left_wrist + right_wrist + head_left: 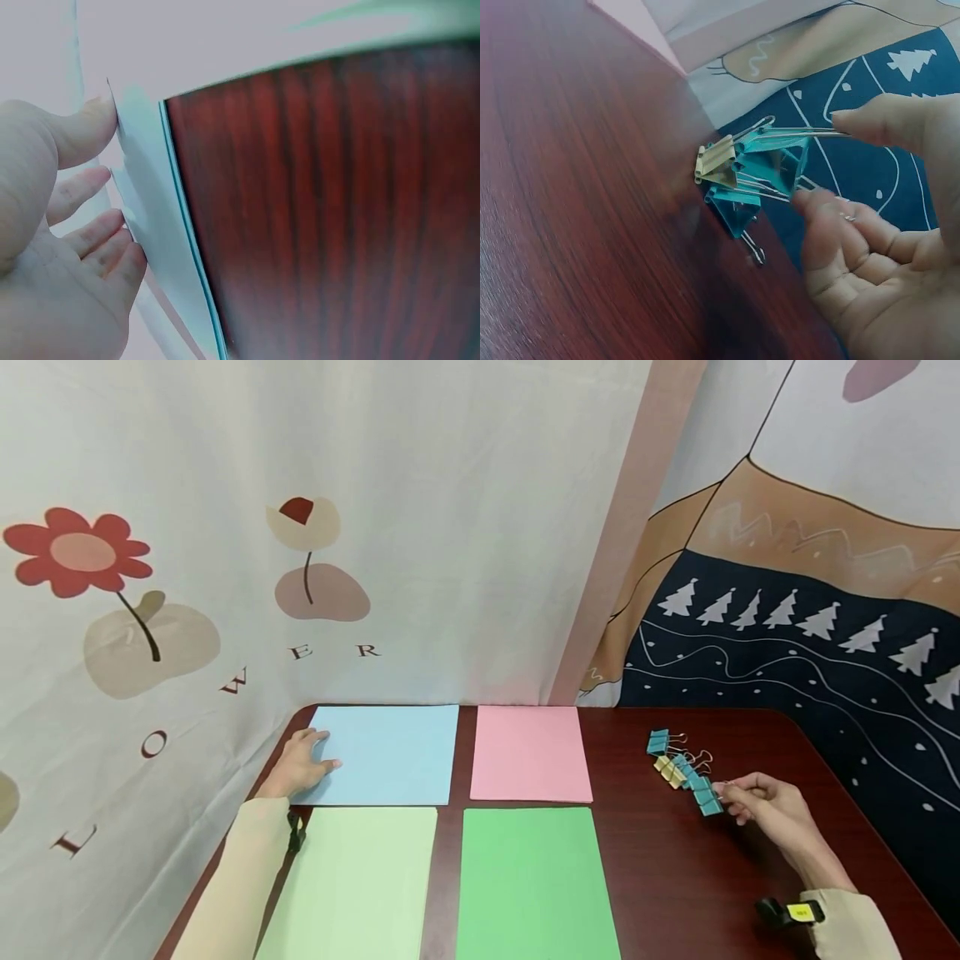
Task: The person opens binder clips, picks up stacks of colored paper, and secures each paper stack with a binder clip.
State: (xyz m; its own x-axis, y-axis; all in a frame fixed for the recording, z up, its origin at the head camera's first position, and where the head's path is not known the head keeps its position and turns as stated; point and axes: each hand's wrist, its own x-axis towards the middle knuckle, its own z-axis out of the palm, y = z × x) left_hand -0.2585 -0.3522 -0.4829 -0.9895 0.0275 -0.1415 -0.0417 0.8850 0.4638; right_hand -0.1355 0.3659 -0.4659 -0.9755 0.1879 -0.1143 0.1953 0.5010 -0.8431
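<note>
My left hand [298, 767] rests at the left edge of the light blue paper stack [393, 756], thumb and fingers spread apart. Seen from the left wrist, the fingertips touch the edge of the blue sheets [161, 202]. Over on the right, my right hand [776, 810] pinches a teal binder clip [705, 797] by its wire handles, thumb on one handle and a finger by the other. Close beside it are a yellow binder clip [670, 772] and further teal clips [657, 742]. In the right wrist view the yellow clip [717, 160] sits against the held teal clip [776, 161].
A pink paper stack [531, 753] lies right of the blue one. Nearer are a pale green stack [360, 877] and a bright green stack [532, 877]. The dark red wooden table [675, 877] meets printed curtains [465, 527] at its far and right edges.
</note>
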